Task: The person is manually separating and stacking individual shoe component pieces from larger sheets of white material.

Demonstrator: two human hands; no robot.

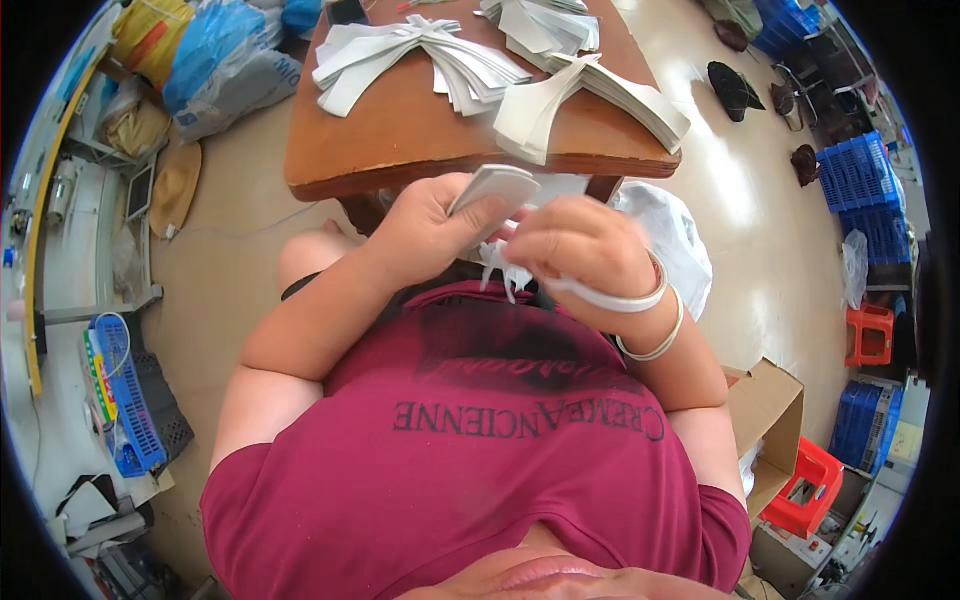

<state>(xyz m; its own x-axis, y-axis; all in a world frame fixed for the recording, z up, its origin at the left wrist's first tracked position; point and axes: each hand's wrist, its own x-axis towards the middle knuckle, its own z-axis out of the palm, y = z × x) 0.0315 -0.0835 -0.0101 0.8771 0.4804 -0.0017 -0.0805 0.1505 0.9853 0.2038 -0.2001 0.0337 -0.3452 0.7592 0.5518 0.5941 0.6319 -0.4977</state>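
The stack of pale strips (497,187) is in the person's left hand (428,228), above the lap and just in front of the near edge of the bench (385,140). That hand pinches the stack between thumb and fingers, with its rounded end pointing up. The right hand (585,243) is just beside it, fingers curled inward; it is blurred, so whether it pinches anything cannot be told. Ragged white scraps (508,272) hang below, between the two hands. The strips look thin, smooth and matte, perhaps paper or stiff cloth. On the bench's glossy brown top, similar pieces lie in overlapping fans: a left pile (415,55), a back pile (545,28) and a front pile (590,95) that overhangs the near edge. Pale bands (655,300) circle the right wrist. The maroon shirt (470,460) carries dark capital letters, upside down in this view, below a dark patch with reddish script. White lettering also marks a crinkled blue-and-white plastic bag (235,75) on the floor at left.
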